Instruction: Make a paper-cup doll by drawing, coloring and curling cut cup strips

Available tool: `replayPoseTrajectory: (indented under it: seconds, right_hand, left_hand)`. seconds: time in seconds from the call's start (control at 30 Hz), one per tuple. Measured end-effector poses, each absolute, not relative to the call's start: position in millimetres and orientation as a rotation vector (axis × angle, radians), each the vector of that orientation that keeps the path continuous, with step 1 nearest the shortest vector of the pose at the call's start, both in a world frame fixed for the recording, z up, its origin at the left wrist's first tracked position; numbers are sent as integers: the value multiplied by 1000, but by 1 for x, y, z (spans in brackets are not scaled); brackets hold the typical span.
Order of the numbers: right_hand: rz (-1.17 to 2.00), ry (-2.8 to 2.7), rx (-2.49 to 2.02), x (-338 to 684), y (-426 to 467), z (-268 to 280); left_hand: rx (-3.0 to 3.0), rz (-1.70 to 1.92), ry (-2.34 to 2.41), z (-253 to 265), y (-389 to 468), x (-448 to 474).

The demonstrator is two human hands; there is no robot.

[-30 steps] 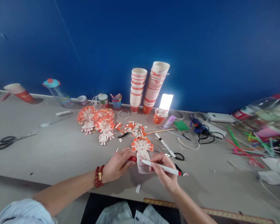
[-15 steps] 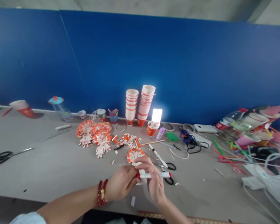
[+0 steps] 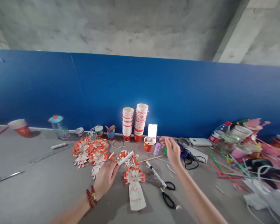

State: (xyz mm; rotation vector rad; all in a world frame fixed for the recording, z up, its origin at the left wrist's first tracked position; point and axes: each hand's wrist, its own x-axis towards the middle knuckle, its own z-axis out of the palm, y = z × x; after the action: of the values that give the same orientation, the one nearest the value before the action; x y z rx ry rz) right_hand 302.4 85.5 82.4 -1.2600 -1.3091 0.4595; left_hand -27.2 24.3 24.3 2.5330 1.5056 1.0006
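My left hand (image 3: 105, 176), with a red bead bracelet at its wrist, has its fingers closed on the end of a white marker (image 3: 126, 158) over the orange and white paper scraps. A paper doll (image 3: 136, 196) lies between my hands, with a fringed orange-tipped head, a drawn face and pink lines on its white dress. Raised over the table's back part, my right hand (image 3: 172, 151) is open and holds nothing visible. Its fingers are near a purple glue stick (image 3: 156, 149) and partly cover a green item.
Finished-looking paper dolls (image 3: 90, 152) lie piled left. Black-handled scissors (image 3: 168, 199) and another white marker (image 3: 156, 174) lie right of the doll. Cup stacks (image 3: 140, 123), a lit phone (image 3: 152, 132) and a small cup (image 3: 149, 144) stand behind. Bottles and straws crowd the right.
My hands have moved apart, uncovering the doll. The left went left and forward with the marker; the right let go and reached forward and right. The view tilted up.
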Motion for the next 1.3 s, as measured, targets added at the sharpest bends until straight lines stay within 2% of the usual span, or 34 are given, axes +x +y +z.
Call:
replayPoseTrajectory:
  seconds: [0.13, 0.27, 0.5, 0.7, 0.93, 1.03, 1.2, 1.3]
  right_hand:
    - [497, -1267, -1467, 347, 178, 81]
    - [552, -1212, -1488, 346, 229, 68]
    - [636, -1113, -1344, 334, 235, 51]
    - [641, -937, -1255, 348, 215, 75]
    - [589, -744, -1206, 405, 141, 119]
    - [800, -593, -1138, 390, 70, 113]
    - [1129, -376, -1168, 312, -59, 77]
    - [1200, -297, -1169, 271, -107, 60]
  left_hand:
    - [2672, 657, 1747, -6, 29, -42]
    - [2633, 624, 1834, -14, 26, -40]
    - [2636, 803, 1721, -21, 27, -44]
    - [2668, 949, 1609, -10, 29, -46]
    - [2363, 1193, 1323, 41, 5, -45]
    - [1986, 1209, 1100, 55, -21, -17]
    - [1402, 885, 630, 50, -73, 56]
    - [999, 680, 452, 37, -102, 88]
